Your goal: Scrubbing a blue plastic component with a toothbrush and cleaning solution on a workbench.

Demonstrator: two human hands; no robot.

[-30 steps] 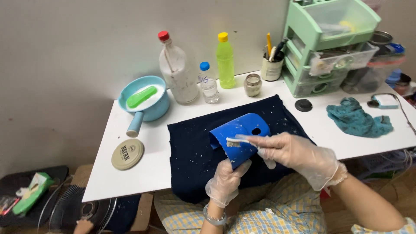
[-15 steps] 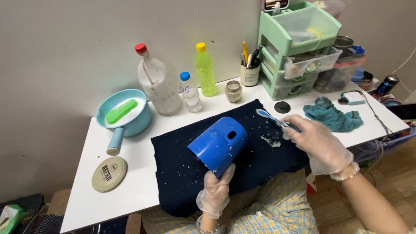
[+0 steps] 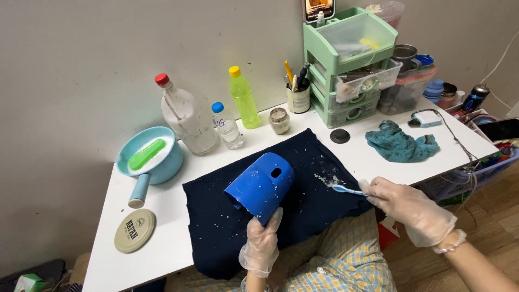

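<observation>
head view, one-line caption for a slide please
Gloved left hand holds blue cover; right hand holds toothbrush over dark cloth.

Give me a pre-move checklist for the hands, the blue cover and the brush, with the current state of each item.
1. Left hand grips the blue plastic cover at its lower edge: ok.
2. Right hand holds the toothbrush: ok.
3. Brush head apart from the cover, over the dark cloth: ok.
4. White flecks on the cloth by the brush head: not ok.
5. Gloves on both hands: ok.
6. Inside of the cover clean: cannot tell.
</observation>
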